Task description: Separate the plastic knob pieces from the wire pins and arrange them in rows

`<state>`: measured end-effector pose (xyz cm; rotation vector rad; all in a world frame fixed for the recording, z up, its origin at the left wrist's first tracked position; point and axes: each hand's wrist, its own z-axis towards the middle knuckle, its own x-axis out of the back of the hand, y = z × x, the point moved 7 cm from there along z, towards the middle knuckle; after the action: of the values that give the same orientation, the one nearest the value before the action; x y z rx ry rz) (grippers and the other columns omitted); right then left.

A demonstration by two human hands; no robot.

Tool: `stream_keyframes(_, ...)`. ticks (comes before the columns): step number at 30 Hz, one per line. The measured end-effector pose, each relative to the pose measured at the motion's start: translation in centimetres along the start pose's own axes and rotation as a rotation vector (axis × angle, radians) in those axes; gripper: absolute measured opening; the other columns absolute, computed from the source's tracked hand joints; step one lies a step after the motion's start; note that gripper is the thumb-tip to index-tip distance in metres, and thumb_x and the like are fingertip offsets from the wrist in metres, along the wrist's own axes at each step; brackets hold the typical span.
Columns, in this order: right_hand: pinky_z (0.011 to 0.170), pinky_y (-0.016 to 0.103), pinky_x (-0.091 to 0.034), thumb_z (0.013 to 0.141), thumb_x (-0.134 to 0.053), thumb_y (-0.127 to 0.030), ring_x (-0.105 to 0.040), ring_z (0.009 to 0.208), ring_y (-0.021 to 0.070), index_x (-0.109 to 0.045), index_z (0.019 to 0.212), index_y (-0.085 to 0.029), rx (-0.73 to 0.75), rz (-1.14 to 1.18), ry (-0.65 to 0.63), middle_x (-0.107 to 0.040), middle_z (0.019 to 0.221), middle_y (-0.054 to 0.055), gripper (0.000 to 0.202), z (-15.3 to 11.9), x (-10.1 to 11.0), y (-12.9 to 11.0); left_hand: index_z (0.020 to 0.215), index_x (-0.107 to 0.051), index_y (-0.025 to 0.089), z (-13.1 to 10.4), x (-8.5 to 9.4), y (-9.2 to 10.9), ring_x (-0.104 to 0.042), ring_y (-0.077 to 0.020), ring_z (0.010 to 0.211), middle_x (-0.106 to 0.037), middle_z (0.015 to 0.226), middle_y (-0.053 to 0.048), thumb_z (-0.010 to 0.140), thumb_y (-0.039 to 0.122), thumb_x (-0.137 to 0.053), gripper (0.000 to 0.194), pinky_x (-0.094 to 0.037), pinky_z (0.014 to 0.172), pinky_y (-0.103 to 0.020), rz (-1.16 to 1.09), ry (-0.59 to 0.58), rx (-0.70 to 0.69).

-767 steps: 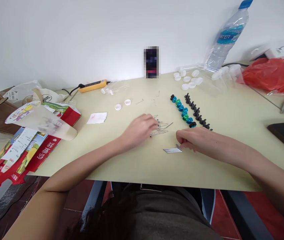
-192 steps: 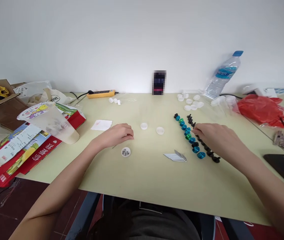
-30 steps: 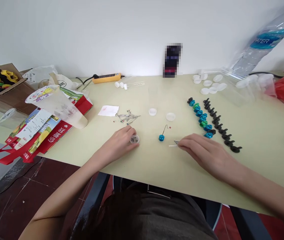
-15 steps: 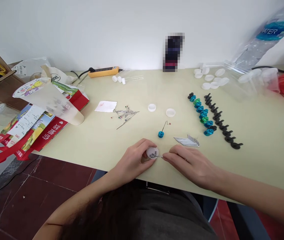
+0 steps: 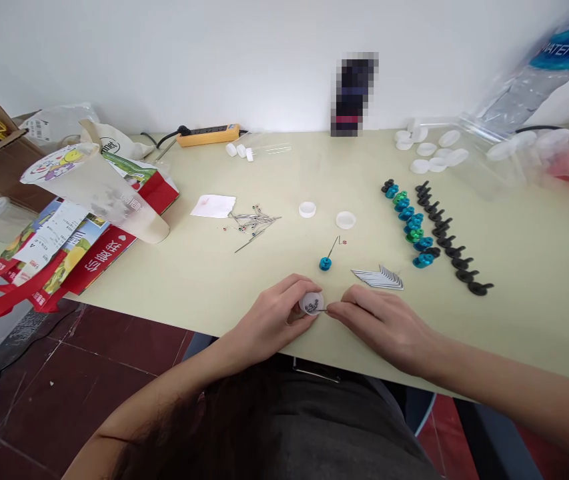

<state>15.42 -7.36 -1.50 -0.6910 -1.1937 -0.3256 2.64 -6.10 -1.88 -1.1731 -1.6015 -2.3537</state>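
My left hand [image 5: 280, 313] grips a small white round cap [image 5: 312, 294] between thumb and fingers near the table's front edge. Small dark metal screws [image 5: 311, 307] lie inside it. From the right, my right hand [image 5: 379, 323] pinches a thin hex key [image 5: 323, 311], its tip reaching into the cap; the rest is hidden in the fingers. Just beyond the hands stands a blue metal knob [image 5: 325, 264] with a thin rod sticking up from it. A fan of L-shaped hex keys [image 5: 379, 277] lies beyond my right hand.
Two more white caps [image 5: 346, 220] sit mid-table, with a pile of thin metal pieces [image 5: 255, 221] to their left. Rows of blue and green knobs [image 5: 414, 223] and black parts [image 5: 454, 252] run along the right. A plastic cup [image 5: 109, 193] lies over a red bag [image 5: 99, 263].
The view has shifted slightly. My left hand still holds the cap, and the screws inside lie a little differently; the hex key's tip is now nearer the cap's right rim.
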Motion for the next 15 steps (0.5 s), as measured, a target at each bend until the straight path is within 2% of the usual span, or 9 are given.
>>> stream_keyframes(6, 0.057, 0.025, -0.036, 0.1, -0.023, -0.023, -0.045, 0.061, 0.0128, -0.059, 0.091, -0.017, 0.023, -0.043, 0.034, -0.05, 0.073, 0.002, 0.038, 0.1, 0.3, -0.4, 0.11, -0.053, 0.02, 0.0, 0.0, 0.1, -0.056, -0.0137, 0.095, -0.057, 0.109, -0.004, 0.088, 0.017, -0.052, 0.023, -0.047, 0.083, -0.025, -0.006, -0.009, -0.008)
stream_keyframes(15, 0.054, 0.026, -0.033, 0.099, -0.023, -0.016, -0.042, 0.058, 0.0129, -0.058, 0.085, -0.014, 0.16, -0.175, 0.156, -0.049, 0.069, 0.002, 0.038, 0.1, 1.2, -1.5, 0.112, -0.052, 0.02, 0.0, 0.0, 0.1, -0.057, -0.0144, 0.097, -0.057, 0.111, -0.005, 0.088, 0.018, -0.052, 0.025, -0.047, 0.085, -0.026, 0.014, 0.014, -0.017)
